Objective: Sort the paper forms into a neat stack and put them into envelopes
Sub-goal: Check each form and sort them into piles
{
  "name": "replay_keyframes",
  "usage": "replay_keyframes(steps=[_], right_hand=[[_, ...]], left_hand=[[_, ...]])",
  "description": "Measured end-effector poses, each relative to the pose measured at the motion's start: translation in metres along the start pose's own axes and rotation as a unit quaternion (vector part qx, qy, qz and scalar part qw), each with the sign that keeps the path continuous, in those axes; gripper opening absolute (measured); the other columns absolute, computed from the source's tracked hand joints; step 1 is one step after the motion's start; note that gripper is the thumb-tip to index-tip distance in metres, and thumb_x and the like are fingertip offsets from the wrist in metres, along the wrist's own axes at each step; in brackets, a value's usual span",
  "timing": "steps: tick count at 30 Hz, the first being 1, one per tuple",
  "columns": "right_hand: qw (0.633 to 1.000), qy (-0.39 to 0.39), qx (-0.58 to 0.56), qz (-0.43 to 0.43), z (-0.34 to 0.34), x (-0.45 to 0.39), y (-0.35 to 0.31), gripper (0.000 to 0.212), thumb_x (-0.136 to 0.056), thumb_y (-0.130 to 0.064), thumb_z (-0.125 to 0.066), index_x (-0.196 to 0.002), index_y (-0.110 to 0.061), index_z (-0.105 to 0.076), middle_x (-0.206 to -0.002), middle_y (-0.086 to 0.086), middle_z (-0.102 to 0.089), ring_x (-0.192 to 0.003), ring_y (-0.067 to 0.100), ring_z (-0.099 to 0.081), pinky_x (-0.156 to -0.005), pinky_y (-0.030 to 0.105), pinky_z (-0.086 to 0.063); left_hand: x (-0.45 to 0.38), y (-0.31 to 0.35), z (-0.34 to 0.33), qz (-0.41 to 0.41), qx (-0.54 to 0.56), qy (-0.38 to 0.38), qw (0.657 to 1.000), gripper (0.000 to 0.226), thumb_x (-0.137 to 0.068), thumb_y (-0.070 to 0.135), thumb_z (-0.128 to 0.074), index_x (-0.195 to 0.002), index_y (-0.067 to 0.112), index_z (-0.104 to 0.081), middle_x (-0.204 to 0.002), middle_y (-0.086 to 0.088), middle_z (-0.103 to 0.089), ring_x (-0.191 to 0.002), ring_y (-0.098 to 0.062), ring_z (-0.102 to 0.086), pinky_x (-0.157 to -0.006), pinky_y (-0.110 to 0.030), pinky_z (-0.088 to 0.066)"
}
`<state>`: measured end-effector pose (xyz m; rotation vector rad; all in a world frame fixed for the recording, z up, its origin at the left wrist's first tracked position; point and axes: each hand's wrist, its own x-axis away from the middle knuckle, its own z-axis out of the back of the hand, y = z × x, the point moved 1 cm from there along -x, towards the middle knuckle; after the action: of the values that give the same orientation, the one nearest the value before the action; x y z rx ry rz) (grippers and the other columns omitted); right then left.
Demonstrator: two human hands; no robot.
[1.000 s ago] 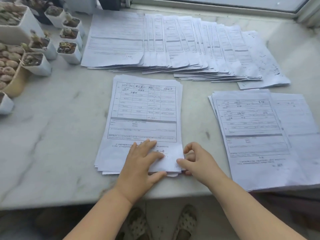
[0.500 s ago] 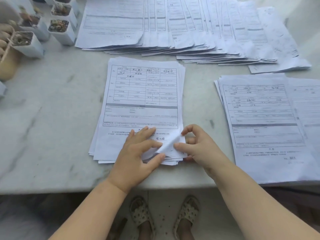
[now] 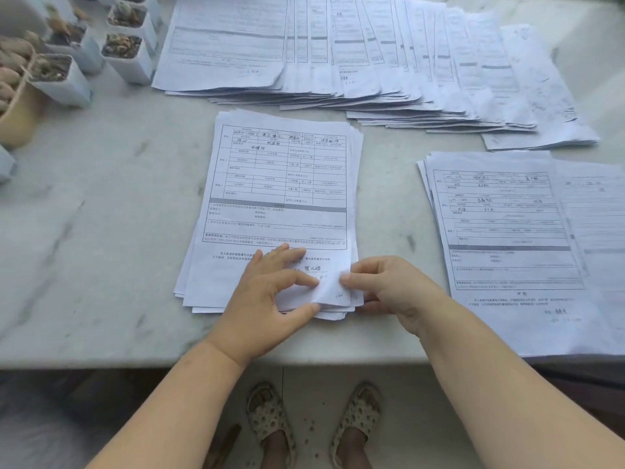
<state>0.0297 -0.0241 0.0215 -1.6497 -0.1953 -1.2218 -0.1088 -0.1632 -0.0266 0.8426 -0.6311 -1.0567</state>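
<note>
A stack of printed paper forms (image 3: pixel 280 198) lies in the middle of the marble table (image 3: pixel 94 231), near its front edge. My left hand (image 3: pixel 267 296) rests flat on the stack's lower part, fingers spread, thumb at the bottom edge. My right hand (image 3: pixel 389 289) pinches the lower right corner of the top sheet, which is lifted and curled. A second stack of forms (image 3: pixel 507 238) lies to the right. A long fanned row of forms (image 3: pixel 355 55) runs across the back. No envelopes are in view.
Several small white pots with succulents (image 3: pixel 125 55) stand at the back left, beside a tan pot (image 3: pixel 17 113). The table's front edge runs just below my wrists. My feet in sandals (image 3: pixel 270 418) show on the floor under it.
The view has tipped down and closer. My right hand has lifted and curled the top sheet's lower right corner off the stack. My left hand has stayed pressed on the stack.
</note>
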Motion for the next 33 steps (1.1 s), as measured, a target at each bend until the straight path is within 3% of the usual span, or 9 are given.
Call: replay_keyframes(steps=[6, 10, 13, 16, 20, 23, 28, 30, 33], right_hand=[[0.999, 0.013, -0.040, -0.002, 0.001, 0.002, 0.008, 0.012, -0.094, -0.015, -0.060, -0.088, -0.014, -0.071, -0.081, 0.004, -0.072, -0.070, 0.015, -0.065, -0.068, 0.024, -0.056], [0.998, 0.028, -0.059, -0.004, -0.002, 0.003, 0.009, 0.007, -0.091, -0.011, -0.063, -0.087, -0.012, -0.068, -0.080, 0.005, -0.071, -0.066, 0.015, -0.064, -0.060, 0.020, -0.056], [0.998, 0.032, -0.056, -0.005, -0.004, 0.003, 0.009, 0.006, -0.091, -0.013, -0.063, -0.088, -0.013, -0.068, -0.081, 0.003, -0.071, -0.066, 0.014, -0.063, -0.060, 0.020, -0.055], [0.998, 0.030, -0.050, -0.002, -0.005, 0.005, 0.006, 0.012, -0.094, -0.019, -0.061, -0.084, -0.017, -0.067, -0.079, 0.001, -0.070, -0.066, 0.013, -0.063, -0.064, 0.021, -0.054], [0.999, 0.022, -0.029, 0.007, -0.006, 0.006, 0.002, 0.024, -0.098, -0.033, -0.051, -0.093, -0.022, -0.072, -0.087, -0.003, -0.075, -0.075, 0.012, -0.067, -0.064, 0.021, -0.054], [1.000, 0.012, -0.020, 0.011, -0.005, 0.008, 0.001, 0.021, -0.099, -0.033, -0.050, -0.101, -0.027, -0.070, -0.093, -0.004, -0.074, -0.079, 0.011, -0.067, -0.064, 0.019, -0.054], [0.999, 0.005, 0.030, 0.016, -0.006, 0.012, -0.004, 0.029, -0.100, -0.042, -0.042, -0.102, -0.037, -0.071, -0.104, -0.006, -0.070, -0.088, 0.015, -0.064, -0.078, 0.028, -0.055], [0.997, 0.029, 0.068, -0.004, -0.007, 0.014, -0.012, 0.041, -0.098, -0.055, -0.037, -0.098, -0.035, -0.073, -0.093, -0.005, -0.066, -0.082, 0.019, -0.060, -0.080, 0.031, -0.053], [0.976, 0.107, 0.189, -0.028, -0.010, 0.006, -0.026, 0.048, -0.090, -0.061, -0.047, -0.082, -0.023, -0.076, -0.070, -0.004, -0.053, -0.073, 0.019, -0.053, -0.075, 0.030, -0.045]], left_hand=[[-0.003, 0.001, 0.003, 0.024, 0.047, 0.009, 0.999, 0.023, -0.077, 0.053, -0.048, -0.082, 0.040, -0.066, -0.128, 0.028, -0.050, -0.132, 0.013, -0.030, -0.112, -0.010, -0.002], [-0.005, 0.001, 0.001, 0.033, 0.081, 0.065, 0.994, 0.023, -0.080, 0.046, -0.048, -0.078, 0.030, -0.064, -0.106, 0.039, -0.059, -0.117, 0.018, -0.045, -0.112, -0.013, -0.017], [-0.006, 0.004, -0.001, 0.067, 0.099, 0.147, 0.982, 0.009, -0.079, 0.033, -0.063, -0.078, 0.030, -0.055, -0.084, 0.032, -0.061, -0.085, 0.013, -0.057, -0.087, -0.010, -0.038], [-0.007, 0.007, -0.001, 0.090, 0.103, 0.180, 0.974, 0.021, -0.075, 0.026, -0.067, -0.076, 0.027, -0.046, -0.071, 0.020, -0.057, -0.069, 0.003, -0.055, -0.068, -0.012, -0.040], [-0.002, 0.010, 0.001, 0.058, 0.126, 0.083, 0.987, 0.045, -0.065, 0.046, -0.073, -0.100, 0.037, -0.046, -0.082, 0.010, -0.064, -0.099, -0.002, -0.060, -0.092, -0.014, -0.038], [-0.001, 0.005, 0.005, 0.015, 0.078, 0.061, 0.995, 0.046, -0.065, 0.050, -0.070, -0.108, 0.038, -0.057, -0.092, 0.014, -0.063, -0.102, -0.004, -0.059, -0.116, -0.025, -0.019], [-0.002, 0.000, 0.006, -0.046, 0.021, 0.012, 0.999, 0.031, -0.070, 0.046, -0.067, -0.100, 0.036, -0.065, -0.102, 0.020, -0.061, -0.105, 0.005, -0.053, -0.115, -0.015, -0.004], [-0.002, -0.002, 0.008, -0.020, 0.048, 0.016, 0.999, 0.018, -0.077, 0.041, -0.059, -0.090, 0.030, -0.064, -0.098, 0.017, -0.063, -0.102, 0.001, -0.057, -0.113, -0.013, -0.006], [-0.003, 0.000, 0.013, 0.012, 0.074, 0.001, 0.997, 0.025, -0.078, 0.041, -0.055, -0.084, 0.021, -0.070, -0.096, 0.013, -0.067, -0.100, -0.004, -0.060, -0.114, -0.015, -0.007]])
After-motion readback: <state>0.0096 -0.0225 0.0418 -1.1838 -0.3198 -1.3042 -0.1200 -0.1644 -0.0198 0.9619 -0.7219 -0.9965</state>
